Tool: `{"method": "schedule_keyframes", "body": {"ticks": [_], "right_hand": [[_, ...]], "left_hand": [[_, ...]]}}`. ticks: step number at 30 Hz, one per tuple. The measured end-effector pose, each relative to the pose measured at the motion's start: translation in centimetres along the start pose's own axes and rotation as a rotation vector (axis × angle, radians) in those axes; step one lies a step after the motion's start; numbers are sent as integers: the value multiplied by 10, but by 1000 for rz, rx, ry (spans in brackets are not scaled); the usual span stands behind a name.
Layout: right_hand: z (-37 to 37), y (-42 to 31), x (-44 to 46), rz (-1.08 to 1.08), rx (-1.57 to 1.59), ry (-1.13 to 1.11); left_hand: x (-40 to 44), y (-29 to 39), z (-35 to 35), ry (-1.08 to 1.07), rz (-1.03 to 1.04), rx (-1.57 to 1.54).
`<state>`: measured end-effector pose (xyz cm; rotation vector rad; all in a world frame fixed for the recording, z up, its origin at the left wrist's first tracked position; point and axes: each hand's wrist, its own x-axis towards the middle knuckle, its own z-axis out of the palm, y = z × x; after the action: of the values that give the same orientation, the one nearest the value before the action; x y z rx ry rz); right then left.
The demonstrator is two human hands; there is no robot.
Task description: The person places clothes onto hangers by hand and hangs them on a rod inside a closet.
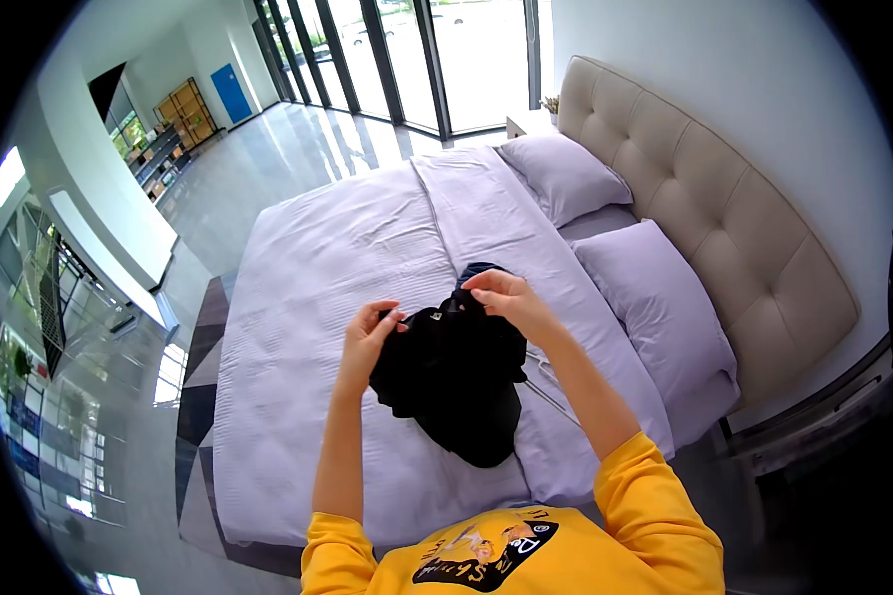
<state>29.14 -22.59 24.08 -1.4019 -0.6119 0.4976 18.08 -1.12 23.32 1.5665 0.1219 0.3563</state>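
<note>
A black garment (451,387) hangs bunched between my two hands above the bed, its lower end drooping toward me. My left hand (372,332) pinches its upper left edge between thumb and fingers. At the upper right edge my right hand (501,297) pinches the cloth as well. A small pale label shows near the top middle. Just beyond my right hand a dark navy piece of cloth (478,269) peeks out; I cannot tell if it is separate. Partly hidden by the garment and my right forearm, a thin metal clothes hanger (554,397) lies on the bed.
The bed (318,268) has a pale lilac cover, with two pillows (655,288) against a tufted beige headboard (704,198). A patterned dark rug (200,397) borders its left side. A nightstand (531,123) with a plant stands at the far corner, before tall windows.
</note>
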Motion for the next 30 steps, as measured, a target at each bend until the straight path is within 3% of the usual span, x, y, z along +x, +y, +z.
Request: {"method": "schedule_keyframes", "body": {"ticks": [6, 10, 12, 14, 19, 23, 27, 29, 30], "right_hand": [[1, 17, -10, 178, 192, -175], [-11, 34, -6, 91, 160, -235], [-29, 49, -3, -2, 59, -92], [-63, 70, -2, 70, 18, 87], [-168, 251, -35, 310, -508, 631], [-193, 359, -89, 749, -723, 654], [-184, 368, -106, 928, -783, 641], [-184, 380, -110, 989, -850, 677], [-182, 387, -112, 999, -844, 661]], "left_hand": [[0, -49, 52, -234, -68, 112], [5, -65, 71, -256, -128, 86], [10, -75, 70, -244, -170, 53], [14, -85, 67, -263, -273, 172], [16, -115, 78, -293, -360, 47], [21, -163, 80, -283, -370, 159], [23, -178, 87, -351, -327, 413], [17, -189, 91, -289, -240, 478], [17, -190, 91, -300, -312, 470]]}}
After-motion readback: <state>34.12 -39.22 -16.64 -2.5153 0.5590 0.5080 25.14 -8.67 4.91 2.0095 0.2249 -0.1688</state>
